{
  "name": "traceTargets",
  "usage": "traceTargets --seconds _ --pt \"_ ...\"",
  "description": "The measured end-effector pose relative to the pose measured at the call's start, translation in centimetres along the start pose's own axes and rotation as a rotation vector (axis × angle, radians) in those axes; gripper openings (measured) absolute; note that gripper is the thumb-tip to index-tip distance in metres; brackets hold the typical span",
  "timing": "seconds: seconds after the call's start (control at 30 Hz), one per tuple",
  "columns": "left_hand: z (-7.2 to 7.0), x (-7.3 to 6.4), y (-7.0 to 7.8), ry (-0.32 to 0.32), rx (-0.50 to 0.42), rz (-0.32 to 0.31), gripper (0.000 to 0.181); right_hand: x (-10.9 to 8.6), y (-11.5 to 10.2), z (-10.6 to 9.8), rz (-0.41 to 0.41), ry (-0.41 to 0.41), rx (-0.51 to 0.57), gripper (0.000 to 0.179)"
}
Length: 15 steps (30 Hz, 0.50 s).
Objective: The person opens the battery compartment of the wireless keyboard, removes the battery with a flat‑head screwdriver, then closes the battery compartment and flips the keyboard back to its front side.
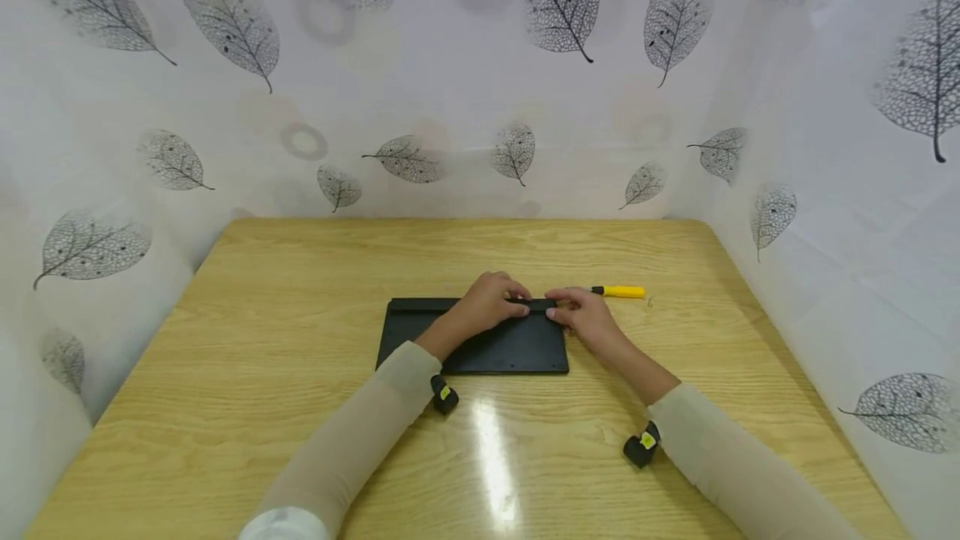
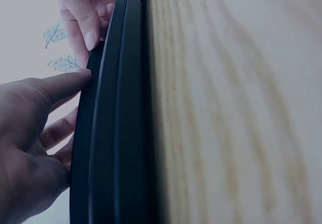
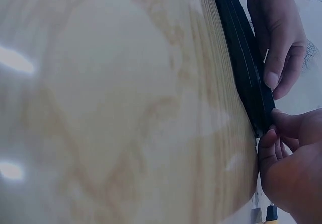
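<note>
A flat black rectangular panel (image 1: pixel 517 350) lies on the table, with a raised black strip (image 1: pixel 423 305) running along its far edge. Near the right part of that strip, my left hand (image 1: pixel 486 302) pinches it, thumb on the near side and fingers behind. At the right end, my right hand (image 1: pixel 588 319) holds the strip's corner between thumb and fingers. The right wrist view shows both thumbs close together on the strip (image 3: pixel 246 58). From the left wrist, the strip (image 2: pixel 95 133) appears stacked over the panel's edge, with some fingers hidden behind it.
Just beyond my right hand lies a screwdriver (image 1: pixel 622 292) with a yellow and black handle, its shaft partly hidden. The wooden table (image 1: pixel 300 273) meets a leaf-printed white curtain (image 1: pixel 450 107) at the back and sides. A small black camera (image 1: pixel 639 447) hangs at my right wrist.
</note>
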<state>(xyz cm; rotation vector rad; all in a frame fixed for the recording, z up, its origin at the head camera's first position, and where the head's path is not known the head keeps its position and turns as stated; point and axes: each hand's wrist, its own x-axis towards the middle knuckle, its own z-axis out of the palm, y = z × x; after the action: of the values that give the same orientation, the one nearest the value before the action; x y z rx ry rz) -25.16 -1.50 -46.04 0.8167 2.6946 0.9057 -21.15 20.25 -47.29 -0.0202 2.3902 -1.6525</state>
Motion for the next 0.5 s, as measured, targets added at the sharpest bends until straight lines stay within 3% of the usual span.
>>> traceTargets --seconds 0.27,0.5 --pt "0.01 -0.23 0.25 0.045 0.056 0.026 0.022 0.29 0.29 0.09 -0.017 -0.009 -0.004 0.038" --pt "0.42 -0.11 0.53 0.046 0.122 -0.036 0.022 0.25 0.34 0.05 -0.02 -0.001 -0.009 0.036"
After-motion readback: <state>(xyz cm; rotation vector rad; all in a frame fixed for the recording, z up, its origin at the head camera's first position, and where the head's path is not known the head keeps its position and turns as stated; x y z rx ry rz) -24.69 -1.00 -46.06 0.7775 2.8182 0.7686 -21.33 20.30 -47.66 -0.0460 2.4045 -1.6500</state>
